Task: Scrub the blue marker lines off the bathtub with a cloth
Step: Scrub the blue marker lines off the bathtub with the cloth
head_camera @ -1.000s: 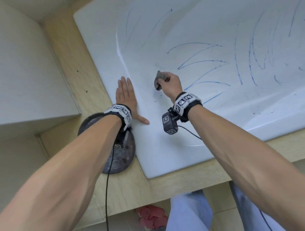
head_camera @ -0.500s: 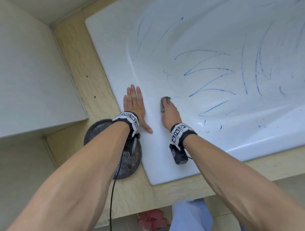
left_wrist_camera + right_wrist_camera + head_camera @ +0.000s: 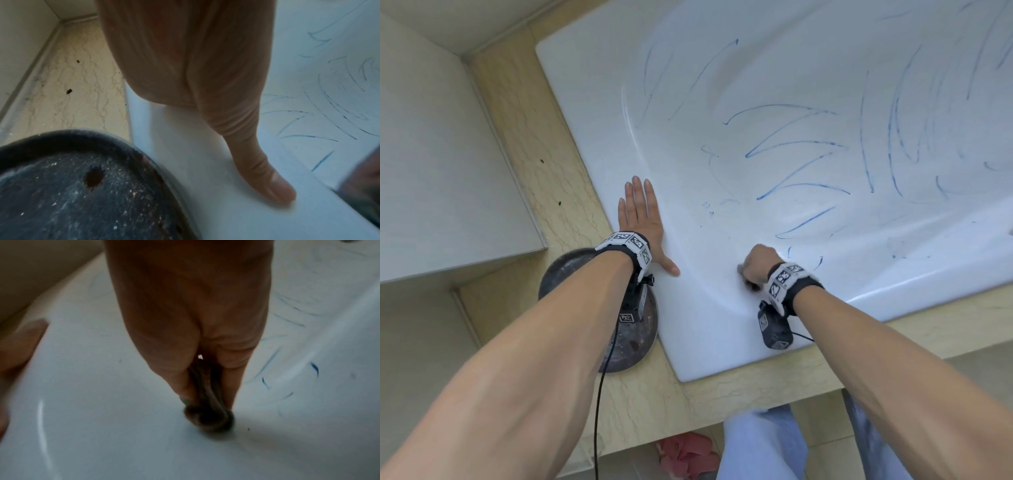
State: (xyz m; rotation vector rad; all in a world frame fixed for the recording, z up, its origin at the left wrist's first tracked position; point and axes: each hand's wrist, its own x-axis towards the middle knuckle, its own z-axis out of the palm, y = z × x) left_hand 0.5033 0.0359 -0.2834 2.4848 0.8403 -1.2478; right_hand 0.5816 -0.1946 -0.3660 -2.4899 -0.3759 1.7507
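Looking down, head view: a white bathtub (image 3: 599, 89) set into a beige stone counter (image 3: 524, 113); its near corner sits just in front of the person's legs.
Left hand (image 3: 642, 219): one, flat on the tub rim, fingers straight and together, thumb out.
Right hand (image 3: 756, 263): one, curled round a grey cloth (image 3: 741, 269) pressed on the inner slope near the rim.
Blue marker lines (image 3: 791, 147): many curved strokes across the basin beyond the right hand; bare white tub between the two hands.
Dark round dish (image 3: 633, 339): one, on the counter touching the tub's edge.
Left wrist view: thumb (image 3: 273, 183) lying on the rim; the dish (image 3: 82, 186) beside the rim.
Right wrist view: grip pinching the bunched cloth (image 3: 209, 417) against the tub; a few short blue marks (image 3: 314, 368) to its right.
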